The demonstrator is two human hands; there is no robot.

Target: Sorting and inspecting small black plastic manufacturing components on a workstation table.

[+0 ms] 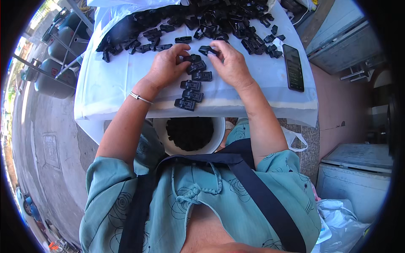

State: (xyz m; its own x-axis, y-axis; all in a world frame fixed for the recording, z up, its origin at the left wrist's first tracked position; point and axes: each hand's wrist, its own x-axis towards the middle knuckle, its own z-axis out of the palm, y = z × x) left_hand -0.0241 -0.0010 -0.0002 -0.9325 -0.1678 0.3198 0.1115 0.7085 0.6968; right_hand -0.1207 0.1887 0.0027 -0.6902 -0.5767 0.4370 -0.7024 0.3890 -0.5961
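Observation:
Small black plastic parts stand in a staggered column on the white-covered table, among them a lower part (184, 104) near the front edge. At the column's far end, my left hand (166, 67) is curled with thumb and fingertips closed about the left end of a black plastic part (194, 58). My right hand (231, 65) pinches another black plastic part (207, 50) between thumb and fingers, just right of the column. A single loose part (183, 40) lies beyond my left fingertips.
A large heap of black parts (215, 19) covers the table's far side. A dark phone (293, 67) lies at the right edge. Below the front edge, a white basin (219, 133) holds a dark mass. Metal cabinets (354, 177) stand at right, grey tanks (55, 78) at left.

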